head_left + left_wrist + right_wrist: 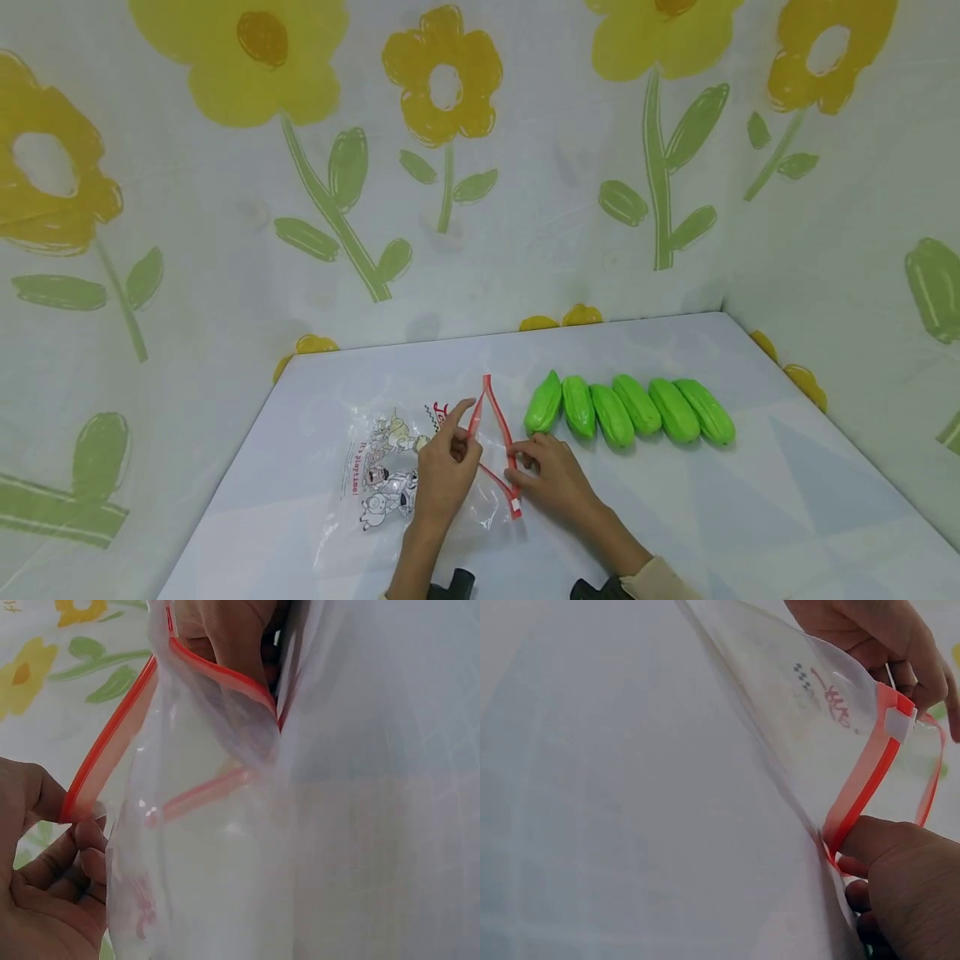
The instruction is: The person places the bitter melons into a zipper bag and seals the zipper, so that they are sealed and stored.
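A clear plastic zip bag [386,487] with printed cartoon animals and a red zip edge [501,412] lies on the table, its mouth spread apart towards the right. One side of that red edge is pinched by my left hand [442,479] between thumb and finger, also plain in the left wrist view. My right hand [557,479] pinches the opposite side of the mouth with thumb and fingers. A white slider [898,724] sits at one end of the zip. Nothing shows inside the bag.
Several bright green, ridged, cucumber-like pieces [613,415] lie in a row on the white table [750,517], just beyond my right hand. Behind the table hangs a flower-printed cloth [525,250], with another side of it at the right.
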Demonstrator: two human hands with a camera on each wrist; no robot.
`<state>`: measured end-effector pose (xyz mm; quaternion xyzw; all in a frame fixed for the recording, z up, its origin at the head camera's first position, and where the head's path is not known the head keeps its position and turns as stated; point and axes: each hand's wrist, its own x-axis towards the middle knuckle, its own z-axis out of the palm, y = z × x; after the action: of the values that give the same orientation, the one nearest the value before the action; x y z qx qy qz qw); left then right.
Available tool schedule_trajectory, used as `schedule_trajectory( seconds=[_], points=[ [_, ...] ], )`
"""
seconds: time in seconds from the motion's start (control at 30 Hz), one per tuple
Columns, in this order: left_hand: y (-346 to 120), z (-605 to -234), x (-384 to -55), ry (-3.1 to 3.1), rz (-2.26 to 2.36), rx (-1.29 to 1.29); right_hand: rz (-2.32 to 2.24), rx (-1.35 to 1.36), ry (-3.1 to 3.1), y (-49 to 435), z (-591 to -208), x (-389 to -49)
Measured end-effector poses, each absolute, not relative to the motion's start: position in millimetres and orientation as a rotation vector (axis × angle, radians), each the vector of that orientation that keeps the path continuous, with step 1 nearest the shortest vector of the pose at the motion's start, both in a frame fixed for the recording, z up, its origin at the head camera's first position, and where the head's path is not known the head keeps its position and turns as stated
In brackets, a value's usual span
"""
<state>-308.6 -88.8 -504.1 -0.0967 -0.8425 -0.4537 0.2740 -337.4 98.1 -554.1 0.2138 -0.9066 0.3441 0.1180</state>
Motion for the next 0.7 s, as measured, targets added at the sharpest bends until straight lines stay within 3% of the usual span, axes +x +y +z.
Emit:
schedule_trajectory(
  seconds=[0.7],
  points=[
    [-97.3, -504.6, -309.4, -2.230, -1.007, -0.414, 0.958, 0.647, -2.627, 97.7, -557.0, -339.7]
  ],
)
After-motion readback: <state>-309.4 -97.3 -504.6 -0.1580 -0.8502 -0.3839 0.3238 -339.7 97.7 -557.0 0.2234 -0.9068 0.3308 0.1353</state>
